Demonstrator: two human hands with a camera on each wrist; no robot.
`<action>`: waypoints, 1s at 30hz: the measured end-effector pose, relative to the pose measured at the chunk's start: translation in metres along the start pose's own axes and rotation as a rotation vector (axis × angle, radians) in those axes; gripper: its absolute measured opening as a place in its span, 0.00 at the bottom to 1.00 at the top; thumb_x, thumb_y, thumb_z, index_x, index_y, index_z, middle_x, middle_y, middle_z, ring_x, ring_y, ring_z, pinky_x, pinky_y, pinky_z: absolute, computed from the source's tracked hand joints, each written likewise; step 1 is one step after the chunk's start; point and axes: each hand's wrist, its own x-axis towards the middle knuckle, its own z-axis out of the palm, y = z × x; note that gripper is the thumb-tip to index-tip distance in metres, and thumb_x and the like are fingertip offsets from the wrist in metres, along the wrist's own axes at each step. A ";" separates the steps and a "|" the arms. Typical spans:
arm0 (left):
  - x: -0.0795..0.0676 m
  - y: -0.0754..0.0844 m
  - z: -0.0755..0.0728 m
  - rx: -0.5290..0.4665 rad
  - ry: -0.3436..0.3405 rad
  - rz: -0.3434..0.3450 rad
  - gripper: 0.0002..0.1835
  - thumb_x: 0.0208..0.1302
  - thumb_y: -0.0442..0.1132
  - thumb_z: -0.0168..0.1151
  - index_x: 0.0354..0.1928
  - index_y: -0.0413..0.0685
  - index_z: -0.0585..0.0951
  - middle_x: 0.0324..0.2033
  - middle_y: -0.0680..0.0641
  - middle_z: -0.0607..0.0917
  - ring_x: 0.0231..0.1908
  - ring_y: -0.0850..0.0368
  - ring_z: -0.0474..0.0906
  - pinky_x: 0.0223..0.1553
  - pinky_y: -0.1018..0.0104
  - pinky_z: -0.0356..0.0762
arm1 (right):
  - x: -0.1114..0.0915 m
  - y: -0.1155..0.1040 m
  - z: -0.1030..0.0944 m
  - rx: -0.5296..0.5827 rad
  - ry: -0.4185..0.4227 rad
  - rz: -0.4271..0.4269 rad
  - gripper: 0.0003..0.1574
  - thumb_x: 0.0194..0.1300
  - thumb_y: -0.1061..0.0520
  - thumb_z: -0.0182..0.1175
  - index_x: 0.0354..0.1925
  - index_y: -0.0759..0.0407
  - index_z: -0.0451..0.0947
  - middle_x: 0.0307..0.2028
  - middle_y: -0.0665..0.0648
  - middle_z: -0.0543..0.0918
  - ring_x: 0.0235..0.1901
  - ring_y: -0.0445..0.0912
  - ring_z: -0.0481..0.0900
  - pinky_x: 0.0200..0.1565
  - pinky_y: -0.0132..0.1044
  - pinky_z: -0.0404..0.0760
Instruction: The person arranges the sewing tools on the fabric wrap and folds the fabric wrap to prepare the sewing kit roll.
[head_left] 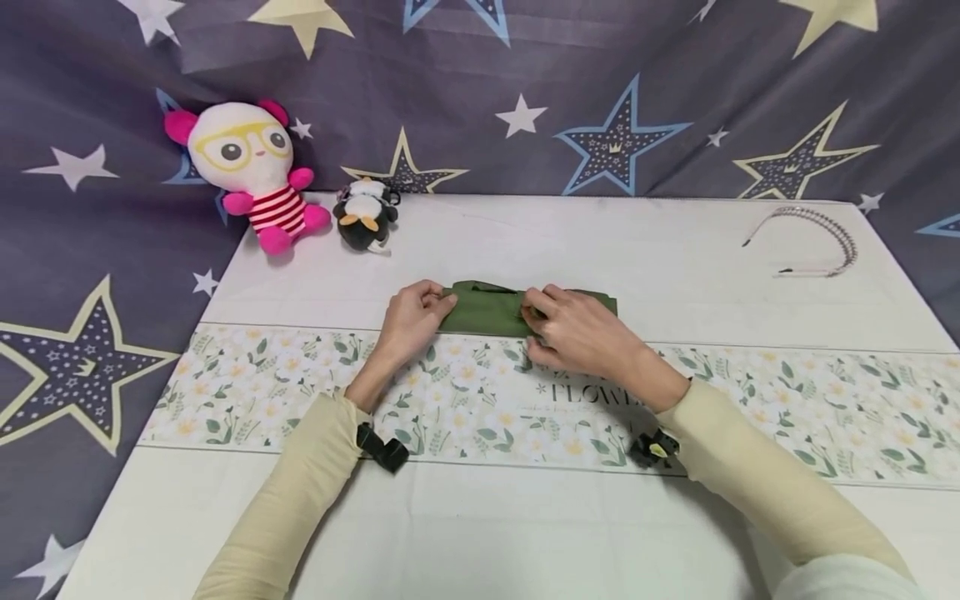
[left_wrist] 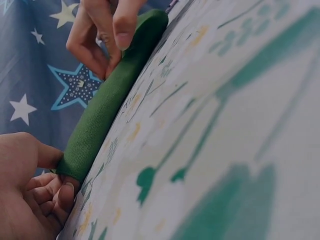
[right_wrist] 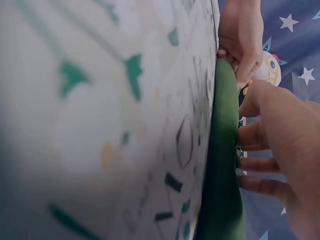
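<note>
A folded green cloth (head_left: 487,315) lies as a narrow strip across the upper edge of the floral band on the table. My left hand (head_left: 412,321) pinches its left end between thumb and fingers. The left wrist view shows the left hand (left_wrist: 35,185) with fingertips tucked under that end of the green cloth (left_wrist: 95,127). Over the cloth's middle, my right hand (head_left: 581,329) bends its fingers onto the top layer and grips it. In the right wrist view, the fingers of the right hand (right_wrist: 290,145) meet the upper edge of the cloth (right_wrist: 225,145); their tips are partly hidden.
A pink and white plush toy (head_left: 258,175) sits at the table's back left corner, beside a small penguin plush (head_left: 365,215). A beaded headband (head_left: 843,233) lies at the back right. A star-patterned curtain (head_left: 450,100) hangs behind the white table (head_left: 465,533).
</note>
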 end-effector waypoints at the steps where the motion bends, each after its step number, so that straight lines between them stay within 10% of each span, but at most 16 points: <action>1: 0.000 0.000 0.001 0.000 -0.003 0.001 0.12 0.77 0.39 0.61 0.48 0.35 0.83 0.25 0.48 0.78 0.26 0.52 0.70 0.39 0.59 0.71 | -0.001 0.001 0.000 0.008 -0.002 0.005 0.15 0.70 0.55 0.62 0.42 0.67 0.87 0.46 0.60 0.78 0.36 0.52 0.78 0.35 0.42 0.82; 20: -0.005 0.000 -0.003 -0.031 0.017 -0.021 0.16 0.77 0.43 0.60 0.54 0.37 0.82 0.34 0.42 0.85 0.34 0.48 0.80 0.42 0.57 0.75 | -0.038 0.008 0.015 0.262 0.255 0.282 0.28 0.71 0.53 0.60 0.63 0.68 0.79 0.55 0.70 0.81 0.55 0.64 0.79 0.56 0.60 0.76; 25: -0.009 0.000 -0.006 -0.031 0.050 -0.035 0.14 0.76 0.43 0.62 0.51 0.39 0.80 0.35 0.42 0.84 0.33 0.49 0.82 0.37 0.60 0.78 | -0.056 0.013 0.008 0.273 0.357 0.566 0.24 0.67 0.55 0.64 0.53 0.73 0.78 0.46 0.71 0.79 0.45 0.64 0.75 0.47 0.56 0.74; 30: -0.012 0.001 -0.006 -0.061 0.048 -0.030 0.12 0.76 0.42 0.62 0.46 0.38 0.83 0.30 0.44 0.84 0.27 0.52 0.80 0.32 0.65 0.77 | -0.070 0.011 0.001 0.409 0.267 0.905 0.14 0.72 0.55 0.65 0.36 0.65 0.76 0.29 0.61 0.78 0.27 0.53 0.73 0.31 0.45 0.71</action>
